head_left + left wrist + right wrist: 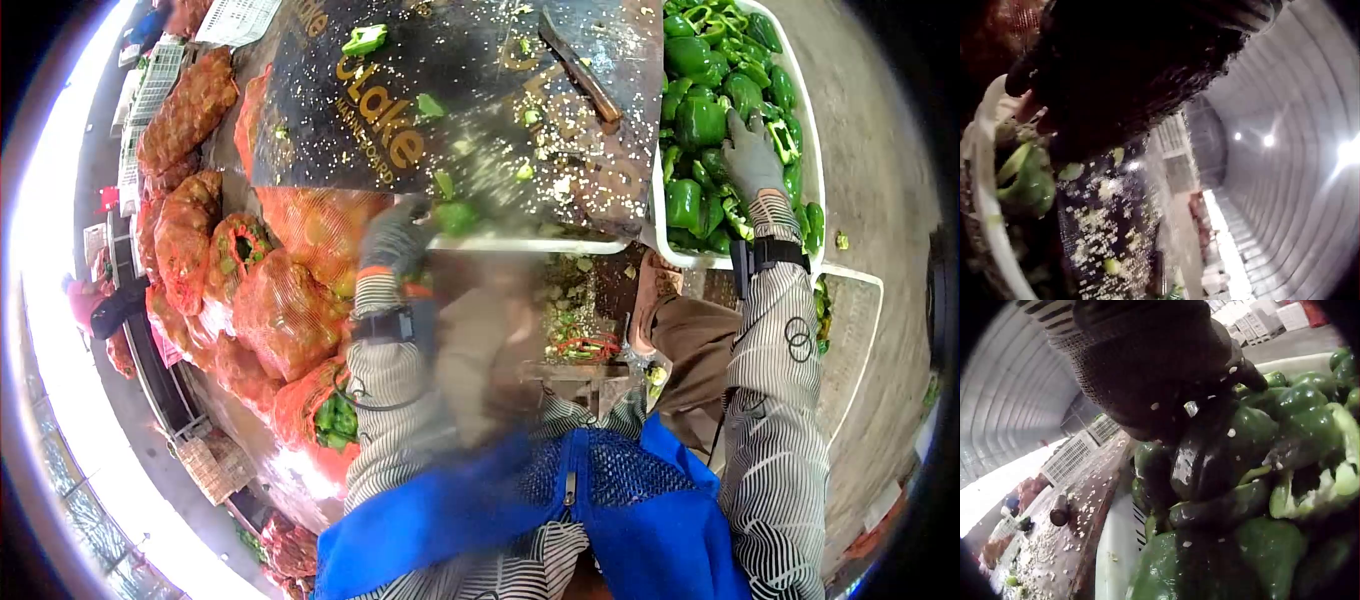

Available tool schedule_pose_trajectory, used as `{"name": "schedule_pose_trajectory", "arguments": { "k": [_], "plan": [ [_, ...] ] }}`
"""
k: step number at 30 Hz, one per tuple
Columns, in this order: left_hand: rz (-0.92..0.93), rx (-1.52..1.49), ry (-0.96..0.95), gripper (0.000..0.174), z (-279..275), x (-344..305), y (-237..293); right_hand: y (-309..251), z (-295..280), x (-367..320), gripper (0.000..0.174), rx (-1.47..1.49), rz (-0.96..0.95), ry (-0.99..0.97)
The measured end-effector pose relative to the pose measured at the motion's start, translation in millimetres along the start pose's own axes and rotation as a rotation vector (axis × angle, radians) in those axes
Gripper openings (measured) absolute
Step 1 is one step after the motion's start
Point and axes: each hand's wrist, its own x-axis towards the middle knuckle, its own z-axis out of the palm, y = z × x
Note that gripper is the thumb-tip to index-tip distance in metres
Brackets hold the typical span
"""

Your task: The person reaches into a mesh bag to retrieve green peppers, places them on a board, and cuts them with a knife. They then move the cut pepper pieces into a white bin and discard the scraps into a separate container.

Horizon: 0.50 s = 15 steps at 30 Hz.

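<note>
My gloved left hand [395, 240] is at the near left edge of the dark board [340, 130]. Just to its right is a motion-blurred green bell pepper piece [457, 218], apart from the fingers. The left wrist view shows that pepper piece [1030, 181] below the fingertips, beside a white rim [988, 125]. My gloved right hand [755, 155] reaches into the white crate [822, 190] of green bell peppers, fingers extended over them. In the right wrist view the palm side is dark, right above a shiny bell pepper [1210, 450]. A knife [585, 75] lies on the board.
White seeds and green scraps [365, 40] litter the board. Filled red mesh sacks [290, 310] crowd the left side. Below the board's near edge is a white rim [530, 244], with trimmings [580, 345] beneath. Another white crate [850, 350] stands at right, beside the leg.
</note>
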Motion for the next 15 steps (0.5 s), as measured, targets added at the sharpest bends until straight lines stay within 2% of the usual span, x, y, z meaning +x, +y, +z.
{"name": "schedule_pose_trajectory", "arguments": {
  "k": [2,3,4,5,6,8,10,12,14,15],
  "plan": [
    [-0.036,0.09,-0.028,0.064,5,-3,25,-8,-20,-9,0.058,-0.043,-0.006,0.039],
    [-0.035,0.096,-0.024,0.064,11,-3,33,-9,-30,-9,0.057,0.039,-0.031,0.061],
    [-0.096,0.046,0.023,0.071,17,-2,39,-9,-36,-10,0.057,0.12,-0.055,0.083],
    [-0.151,-0.003,0.07,0.078,19,-2,48,-11,-36,-12,0.048,0.105,-0.181,0.204],
    [-0.139,0.004,0.076,0.078,22,-2,58,-12,-38,-16,0.048,0.111,-0.17,0.212],
    [-0.288,-0.013,0.095,0.081,23,-7,77,-41,-59,-37,0.046,0.32,-0.294,0.205],
    [-0.23,-0.003,0.149,0.084,30,-5,70,-67,-73,-59,0.042,0.553,-0.417,0.165],
    [-0.266,0.021,0.121,0.088,23,-10,78,-88,-78,-86,0.037,0.555,-0.518,0.223],
    [-0.287,0.141,0.175,0.088,16,-18,79,-99,-94,-101,0.044,0.715,-0.599,-0.081],
    [-0.229,0.046,0.23,0.082,9,-25,78,-109,-79,-107,0.038,0.778,-0.67,0.07]
  ]
}}
